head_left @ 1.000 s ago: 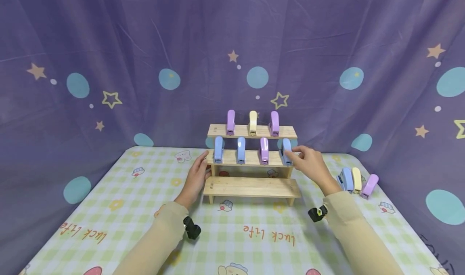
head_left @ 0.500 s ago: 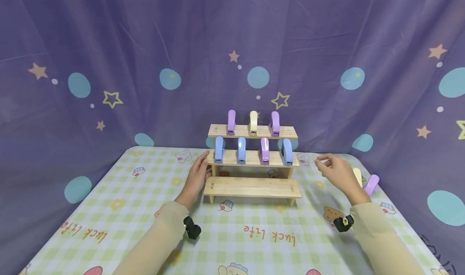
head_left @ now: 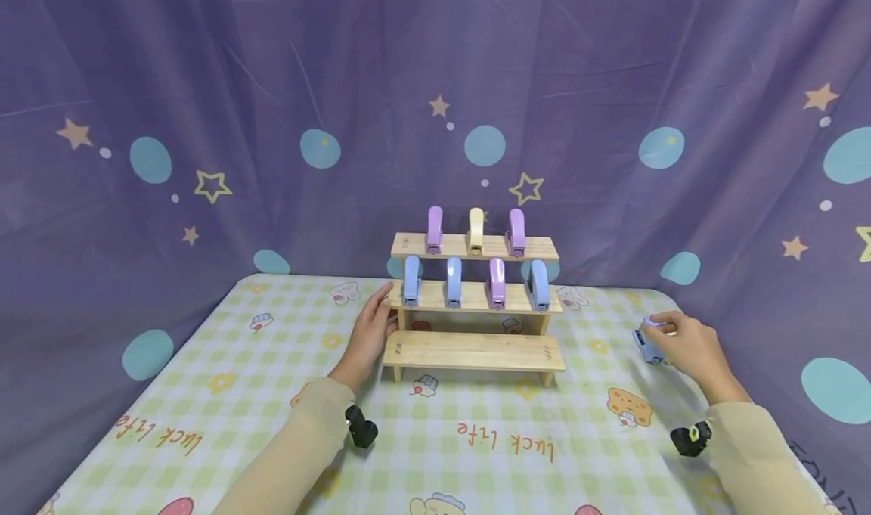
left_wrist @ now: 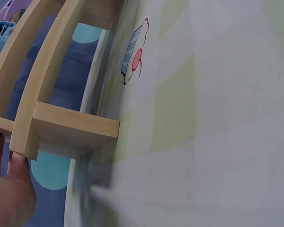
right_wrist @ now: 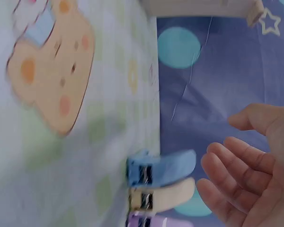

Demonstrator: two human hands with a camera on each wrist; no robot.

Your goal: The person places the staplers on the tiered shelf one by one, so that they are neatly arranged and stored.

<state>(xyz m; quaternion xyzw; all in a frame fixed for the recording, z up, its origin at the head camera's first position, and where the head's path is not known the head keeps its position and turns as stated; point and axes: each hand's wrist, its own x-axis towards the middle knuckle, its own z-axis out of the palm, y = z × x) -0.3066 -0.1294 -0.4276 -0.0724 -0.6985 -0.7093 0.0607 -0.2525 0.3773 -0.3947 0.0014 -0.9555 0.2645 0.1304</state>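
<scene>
A wooden three-step shelf stands mid-table. Its top step carries two purple staplers and a yellow stapler. The middle step carries three blue staplers and a purple stapler; the bottom step is bare. My left hand rests with straight fingers against the shelf's left end. My right hand hovers over a small group of staplers on the table at the right. There its fingers are spread just beside a blue stapler, a cream stapler and a purple stapler, holding nothing.
A green checked tablecloth with cartoon prints covers the table. A purple star-and-dot curtain hangs close behind and at both sides. The table's right edge lies just past the loose staplers.
My right hand left the blue stapler at the middle step's right end and swung right and down to the loose staplers on the table. The left hand has not moved.
</scene>
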